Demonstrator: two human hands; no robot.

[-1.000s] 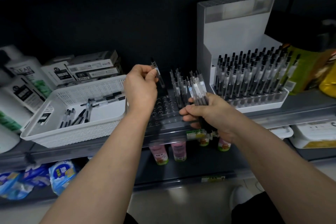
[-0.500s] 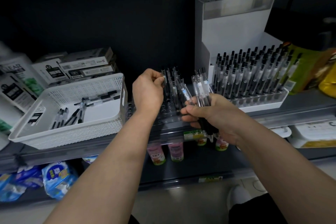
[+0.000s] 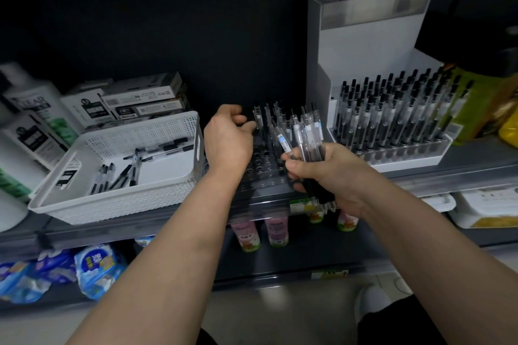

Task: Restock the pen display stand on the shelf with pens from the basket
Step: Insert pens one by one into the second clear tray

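A dark pen display stand [image 3: 260, 169] with rows of holes sits on the shelf between my hands. Several pens stand in its back rows. My left hand [image 3: 227, 140] is at the stand's back left, fingers curled, thumb and fingertips on a clear pen [image 3: 256, 120] standing upright in a hole. My right hand [image 3: 333, 176] grips a bundle of several clear pens [image 3: 307, 137] just in front of the stand's right side. The white perforated basket [image 3: 123, 204] stands to the left and holds several loose pens [image 3: 157, 152].
A white display stand [image 3: 398, 161] full of black-tipped pens stands to the right. Boxes [image 3: 140, 101] and white bottles [image 3: 30, 120] crowd the shelf behind and left of the basket. Small bottles [image 3: 276, 230] and blue packets [image 3: 95, 269] fill the shelf below.
My left hand carried one pen from above the stand down into a hole at its back left. My right hand kept the bundle almost still.
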